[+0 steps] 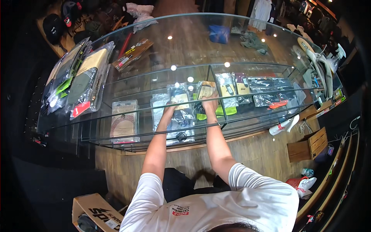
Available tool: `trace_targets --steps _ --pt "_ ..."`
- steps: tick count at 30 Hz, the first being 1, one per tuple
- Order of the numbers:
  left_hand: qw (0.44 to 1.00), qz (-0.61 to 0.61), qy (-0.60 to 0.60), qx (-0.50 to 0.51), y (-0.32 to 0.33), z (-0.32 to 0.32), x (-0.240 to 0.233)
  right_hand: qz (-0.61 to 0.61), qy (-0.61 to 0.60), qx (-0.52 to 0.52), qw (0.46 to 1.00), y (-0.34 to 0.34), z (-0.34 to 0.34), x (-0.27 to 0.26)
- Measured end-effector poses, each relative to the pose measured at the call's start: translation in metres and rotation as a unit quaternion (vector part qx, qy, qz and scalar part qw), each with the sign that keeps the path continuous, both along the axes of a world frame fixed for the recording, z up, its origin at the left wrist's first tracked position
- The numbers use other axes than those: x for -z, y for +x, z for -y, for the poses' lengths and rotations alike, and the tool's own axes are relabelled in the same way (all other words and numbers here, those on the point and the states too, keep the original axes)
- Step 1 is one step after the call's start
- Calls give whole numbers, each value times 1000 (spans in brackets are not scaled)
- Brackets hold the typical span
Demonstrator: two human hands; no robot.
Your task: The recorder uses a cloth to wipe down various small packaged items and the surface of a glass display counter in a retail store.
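Observation:
Both my hands reach into a glass display case [185, 18], seen through its glass top. My left hand [171, 109] rests at the left edge of a clear-wrapped pack of dark socks with a tan card [180, 100]; whether its fingers grip the pack cannot be told. My right hand [209, 102] holds another wrapped pack with a tan card [206, 89], above a bright green item [227, 112]. Right of it lie more wrapped packs [227, 90]. Farther left is a wrapped pack with a red ring pattern [125, 123].
Stacks of wrapped socks [87, 72] stand on the glass at the left. A blue cloth [219, 34] and a grey-green cloth [255, 42] show beyond. An open cardboard box [98, 211] is at lower left, a wooden box [307, 145] at right. Metal-framed shelf edges surround my forearms.

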State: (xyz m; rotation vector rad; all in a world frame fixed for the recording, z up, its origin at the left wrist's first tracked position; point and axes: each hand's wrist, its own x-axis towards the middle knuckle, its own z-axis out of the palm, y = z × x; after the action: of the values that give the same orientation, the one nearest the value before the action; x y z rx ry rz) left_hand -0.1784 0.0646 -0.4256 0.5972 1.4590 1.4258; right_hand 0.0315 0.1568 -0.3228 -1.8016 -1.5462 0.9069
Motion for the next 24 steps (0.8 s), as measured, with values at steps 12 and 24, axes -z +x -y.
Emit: trace_targets --steps 12,24 --pt "974 -214 66 17 32 -74 -8 124 118 22 985 -8 -27 42" --pt "966 -251 63 9 43 -88 5 27 130 63 989 -16 -9 33"
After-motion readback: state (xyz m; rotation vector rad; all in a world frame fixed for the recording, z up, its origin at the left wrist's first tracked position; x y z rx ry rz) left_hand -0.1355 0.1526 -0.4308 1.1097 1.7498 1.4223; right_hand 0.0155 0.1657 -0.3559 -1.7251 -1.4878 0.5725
